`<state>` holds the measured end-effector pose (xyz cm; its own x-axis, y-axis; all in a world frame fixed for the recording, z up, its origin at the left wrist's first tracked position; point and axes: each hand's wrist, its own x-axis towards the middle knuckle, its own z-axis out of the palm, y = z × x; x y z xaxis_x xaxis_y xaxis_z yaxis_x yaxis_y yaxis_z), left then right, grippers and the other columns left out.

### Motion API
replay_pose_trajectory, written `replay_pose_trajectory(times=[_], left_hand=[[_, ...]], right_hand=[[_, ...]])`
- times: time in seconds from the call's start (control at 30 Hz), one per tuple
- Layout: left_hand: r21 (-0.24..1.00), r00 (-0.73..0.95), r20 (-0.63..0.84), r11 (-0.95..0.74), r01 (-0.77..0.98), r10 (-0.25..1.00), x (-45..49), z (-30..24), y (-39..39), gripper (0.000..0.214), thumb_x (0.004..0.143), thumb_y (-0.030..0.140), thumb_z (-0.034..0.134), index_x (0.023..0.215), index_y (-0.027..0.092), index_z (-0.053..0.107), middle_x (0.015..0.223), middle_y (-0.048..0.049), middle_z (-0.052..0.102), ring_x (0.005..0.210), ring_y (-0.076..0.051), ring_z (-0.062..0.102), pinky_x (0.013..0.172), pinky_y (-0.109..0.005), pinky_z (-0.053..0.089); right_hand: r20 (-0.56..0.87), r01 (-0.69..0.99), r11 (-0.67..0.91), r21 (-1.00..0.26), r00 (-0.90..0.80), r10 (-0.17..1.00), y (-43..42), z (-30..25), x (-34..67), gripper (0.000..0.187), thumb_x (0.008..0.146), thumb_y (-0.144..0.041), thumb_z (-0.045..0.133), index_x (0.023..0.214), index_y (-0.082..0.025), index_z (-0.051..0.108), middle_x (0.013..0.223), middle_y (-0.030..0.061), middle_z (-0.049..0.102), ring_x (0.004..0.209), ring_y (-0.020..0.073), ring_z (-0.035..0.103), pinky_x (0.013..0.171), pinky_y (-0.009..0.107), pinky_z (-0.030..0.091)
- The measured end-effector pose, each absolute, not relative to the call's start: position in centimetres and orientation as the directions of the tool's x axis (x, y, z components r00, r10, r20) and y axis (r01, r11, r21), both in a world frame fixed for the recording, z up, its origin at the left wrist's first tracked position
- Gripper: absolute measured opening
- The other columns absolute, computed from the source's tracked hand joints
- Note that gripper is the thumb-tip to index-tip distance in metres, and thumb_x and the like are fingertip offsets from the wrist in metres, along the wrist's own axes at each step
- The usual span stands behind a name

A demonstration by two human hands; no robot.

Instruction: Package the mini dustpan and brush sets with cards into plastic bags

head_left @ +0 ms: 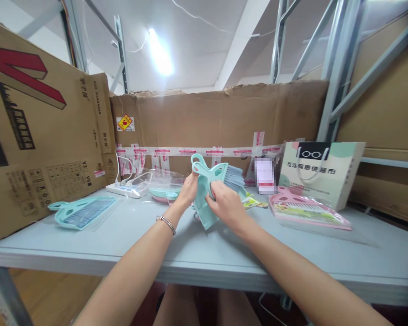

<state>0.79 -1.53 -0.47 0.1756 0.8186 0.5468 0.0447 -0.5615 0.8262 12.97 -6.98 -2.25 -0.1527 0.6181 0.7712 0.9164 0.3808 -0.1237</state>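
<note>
Carton point(54, 131) printed "V3"; both hands point(227, 206) hold teal dustpan point(202, 206)

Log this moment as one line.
left hand: holds teal dustpan | right hand: curled against teal brush and dustpan | off left: bagged teal set | off right: bagged pink set

Most fingers of the left hand point(189, 188) are hidden behind the dustpan point(204, 215). The right hand point(227, 201) covers part of the dustpan and of the brush point(234, 177), so I cannot tell how these two touch. It also hides one end of the packet point(256, 202). The phone point(265, 176) has blurred squares over its screen. The small print on the bag point(347, 174) is unreadable. The left carton point(51, 131) is cut by the picture's edge.
</note>
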Motion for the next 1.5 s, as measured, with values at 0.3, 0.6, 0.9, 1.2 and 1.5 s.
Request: replay_pose_trajectory(times=[0.3,0.6,0.9,1.2,1.5], left_hand=[[0.76,0.161,0.593,-0.615,0.212,0.789,1.3,-0.8,-1.5,0.051,0.081,0.06,0.039,0.091,0.015,0.059,0.095,-0.0072,0.064,0.09,-0.02,0.056,0.082,-0.03,0.042],[0.751,0.207,0.567,-0.603,0.267,0.797,0.7,0.1,-1.9,0.029,0.076,0.038,0.058,0.092,0.014,0.061,0.097,-0.0086,0.066,0.093,-0.023,0.058,0.084,-0.033,0.043],[0.775,0.414,0.475,-0.592,0.221,0.776,-0.4,1.4,-3.1,0.034,0.077,0.041,0.056,0.098,0.015,0.062,0.098,-0.0068,0.065,0.089,-0.02,0.058,0.082,-0.031,0.044],[0.779,0.439,0.436,-0.574,0.255,0.786,-0.2,0.6,-2.1,0.042,0.078,0.055,0.047,0.082,0.015,0.06,0.069,-0.0007,0.056,0.062,-0.012,0.048,0.059,-0.023,0.038],[0.701,0.417,0.481,-0.623,0.345,0.772,0.1,0.2,-1.6,0.044,0.084,0.051,0.036,0.071,0.016,0.059,0.071,-0.0026,0.058,0.067,-0.015,0.05,0.063,-0.026,0.038]], right_hand=[[0.68,0.879,0.306,-0.365,0.027,0.733,-5.7,-1.9,13.9,0.021,0.076,-0.027,0.05,0.058,-0.022,0.04,0.049,-0.0016,0.045,0.047,0.0131,0.041,0.05,0.026,0.022],[0.784,0.739,0.588,-0.33,-0.133,0.607,-6.4,-1.6,14.1,0.015,0.082,-0.032,0.048,0.072,-0.021,0.052,0.067,0.0011,0.056,0.062,0.015,0.049,0.059,0.026,0.035],[0.77,0.638,0.606,-0.475,-0.032,0.638,-4.3,-0.9,18.5,0.023,0.08,-0.041,0.053,0.084,-0.021,0.063,0.085,0.0048,0.063,0.08,0.0188,0.055,0.075,0.033,0.041],[0.635,0.449,0.625,-0.639,-0.15,0.758,-4.7,-1.1,17.6,0.027,0.082,-0.042,0.05,0.095,-0.024,0.067,0.095,0.0021,0.069,0.091,0.0219,0.06,0.083,0.037,0.043],[0.636,0.395,0.595,-0.7,-0.033,0.771,-4.1,-1.3,17.4,0.025,0.074,-0.043,0.059,0.08,-0.022,0.071,0.088,0.0032,0.07,0.088,0.0233,0.062,0.084,0.04,0.044]])
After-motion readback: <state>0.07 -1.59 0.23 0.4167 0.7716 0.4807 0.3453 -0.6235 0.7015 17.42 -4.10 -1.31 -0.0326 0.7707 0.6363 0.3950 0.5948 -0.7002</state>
